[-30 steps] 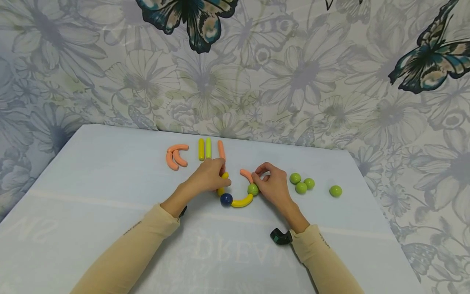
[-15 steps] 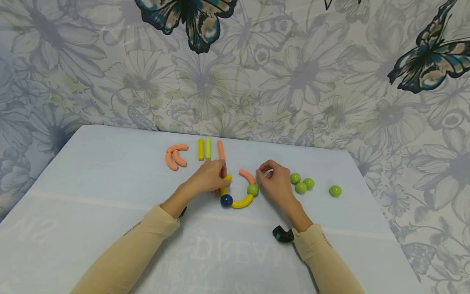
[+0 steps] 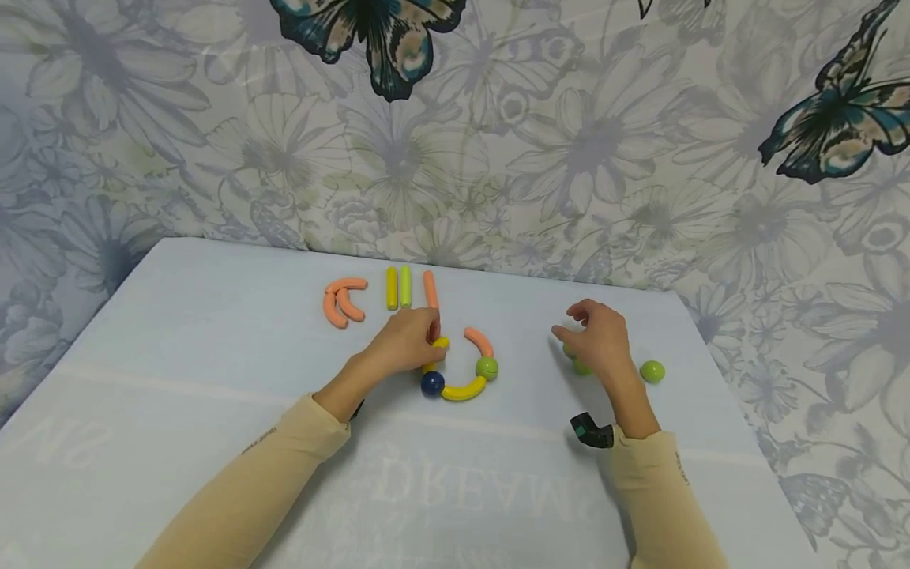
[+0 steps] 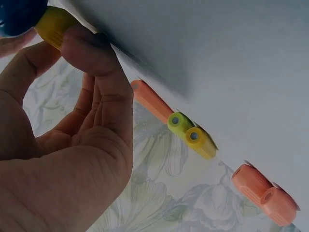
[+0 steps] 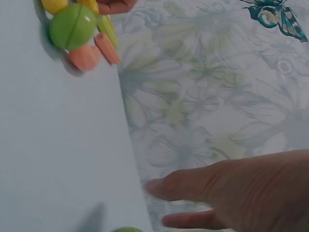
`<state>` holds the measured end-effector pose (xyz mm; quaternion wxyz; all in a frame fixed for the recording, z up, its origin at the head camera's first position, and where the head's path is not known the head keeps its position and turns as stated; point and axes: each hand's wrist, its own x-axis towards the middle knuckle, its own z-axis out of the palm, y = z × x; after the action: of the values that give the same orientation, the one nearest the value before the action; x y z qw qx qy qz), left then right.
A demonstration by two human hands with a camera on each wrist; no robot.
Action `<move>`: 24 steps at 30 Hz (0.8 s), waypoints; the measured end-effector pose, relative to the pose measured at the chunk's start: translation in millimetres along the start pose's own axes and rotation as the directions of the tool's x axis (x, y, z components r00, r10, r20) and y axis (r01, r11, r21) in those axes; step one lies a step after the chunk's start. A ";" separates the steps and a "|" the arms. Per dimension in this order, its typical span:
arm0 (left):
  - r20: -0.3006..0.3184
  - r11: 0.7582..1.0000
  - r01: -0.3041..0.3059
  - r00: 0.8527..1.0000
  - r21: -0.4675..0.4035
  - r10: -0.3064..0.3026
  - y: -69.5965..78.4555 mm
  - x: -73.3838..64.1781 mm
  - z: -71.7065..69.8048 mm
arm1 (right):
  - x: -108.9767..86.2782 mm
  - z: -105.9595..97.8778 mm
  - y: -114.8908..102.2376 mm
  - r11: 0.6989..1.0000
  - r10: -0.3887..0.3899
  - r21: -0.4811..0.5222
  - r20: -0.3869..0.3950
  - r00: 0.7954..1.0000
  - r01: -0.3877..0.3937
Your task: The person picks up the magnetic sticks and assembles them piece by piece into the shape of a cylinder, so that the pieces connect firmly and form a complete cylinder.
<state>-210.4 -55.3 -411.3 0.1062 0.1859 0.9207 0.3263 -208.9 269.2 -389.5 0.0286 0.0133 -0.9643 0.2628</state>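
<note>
Yellow piece point(image 4: 52, 24) between left fingers point(image 4: 87, 53)

White table point(image 3: 178, 308) against a papered wall point(image 3: 512, 182).
Pale grey flowers point(image 3: 593, 150) cover the wall, with teal-and-black butterflies point(image 3: 401, 55) higher up; faint white lettering point(image 3: 472, 486) marks the table, and the light is soft, rather dim.

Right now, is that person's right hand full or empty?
Empty: head and right wrist views show the right hand with fingers apart and nothing between them.
</note>
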 end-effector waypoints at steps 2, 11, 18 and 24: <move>-0.014 1.000 0.002 1.000 0.019 -0.002 -0.3 0.1 0.0 | -1.2 -7.5 0.5 0.999 0.034 -0.045 0.085 0.996 -0.030; -0.053 0.995 0.014 0.999 0.100 -0.009 -0.1 -0.8 0.5 | 1.5 -11.3 4.4 0.995 0.077 -0.081 0.213 0.974 -0.061; -0.043 0.994 0.017 0.999 0.112 -0.012 0.0 -1.3 0.4 | 2.5 -6.8 5.6 0.996 0.063 -0.071 0.206 0.976 -0.050; -0.050 0.990 0.025 0.999 0.142 -0.018 1.5 -1.9 1.3 | 3.4 1.7 5.0 1.000 0.004 -0.018 0.150 0.989 -0.002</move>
<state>-207.8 -54.2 -411.2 0.0737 0.1752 0.9458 0.2632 -212.6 272.7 -393.3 -0.0441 0.0314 -0.9660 0.2527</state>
